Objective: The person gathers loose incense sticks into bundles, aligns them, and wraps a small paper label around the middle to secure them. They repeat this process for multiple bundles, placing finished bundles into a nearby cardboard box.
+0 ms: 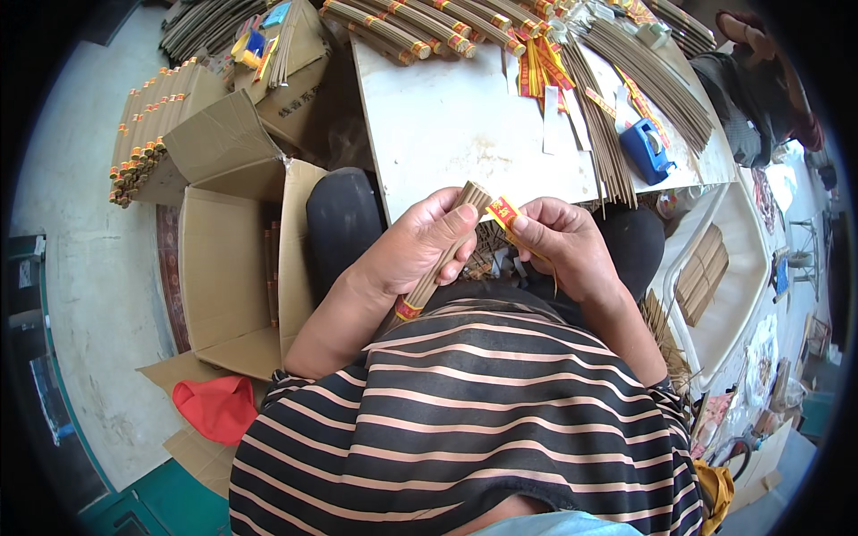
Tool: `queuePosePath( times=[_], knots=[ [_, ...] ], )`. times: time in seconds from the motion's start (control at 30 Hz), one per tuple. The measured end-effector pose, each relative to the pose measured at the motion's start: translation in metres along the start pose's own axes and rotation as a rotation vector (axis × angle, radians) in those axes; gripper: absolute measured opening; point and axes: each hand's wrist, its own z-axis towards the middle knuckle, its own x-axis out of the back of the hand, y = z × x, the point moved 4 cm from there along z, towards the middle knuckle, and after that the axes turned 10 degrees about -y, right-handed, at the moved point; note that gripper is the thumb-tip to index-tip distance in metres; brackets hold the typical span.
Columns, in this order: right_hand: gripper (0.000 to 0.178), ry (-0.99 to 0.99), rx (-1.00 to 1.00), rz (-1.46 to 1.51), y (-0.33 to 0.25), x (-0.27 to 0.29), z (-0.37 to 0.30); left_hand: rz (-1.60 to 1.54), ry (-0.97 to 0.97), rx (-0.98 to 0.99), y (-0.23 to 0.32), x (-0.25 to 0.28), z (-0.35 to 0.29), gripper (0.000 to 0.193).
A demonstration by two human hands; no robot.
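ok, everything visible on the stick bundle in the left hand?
Bundle: thin, brown, wood-like sticks, with a red-yellow band around the near end. It slants away and rightward in front of the striped shirt; the left hand wraps around it. Whether the nearby strip touches its far end is unclear.

The left hand [424,239] grips, thumb uppermost; the right hand [567,243] pinches.

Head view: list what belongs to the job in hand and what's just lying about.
Likely in the job:
bundle, in left hand
label, in right hand
loose sticks
tape dispenser

Likely just lying about:
red cloth
yellow cloth
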Motion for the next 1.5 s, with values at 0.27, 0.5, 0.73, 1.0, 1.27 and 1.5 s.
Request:
queuePosePath(
  times=[0.27,0.5,0.73,1.0,1.27,1.5],
  knots=[
    [0.015,0.306,0.411,-0.179,-0.019,0.014,-0.002,0.039,-0.036,0.011,0.004,-0.005,0.000,0.045],
    [0.018,0.340,0.495,-0.146,-0.013,0.011,0.004,0.005,-0.066,-0.012,0.009,-0.015,-0.003,0.050],
    [0.021,0.340,0.464,-0.121,-0.012,0.006,0.000,0.004,-0.061,0.041,-0.001,-0.007,-0.002,0.044],
    [0.049,0.384,0.458,-1.740,-0.060,-0.030,-0.013,0.087,-0.036,0.093,-0.003,-0.013,0.001,0.042],
    [0.029,0.067,-0.048,-0.949,-0.044,-0.015,-0.007,0.115,-0.060,0.089,-0.007,-0.015,0.003,0.041],
    [0.012,0.143,0.002,-0.607,-0.032,-0.001,-0.015,0.106,-0.054,0.093,-0.007,-0.012,0.003,0.041]
  ],
)
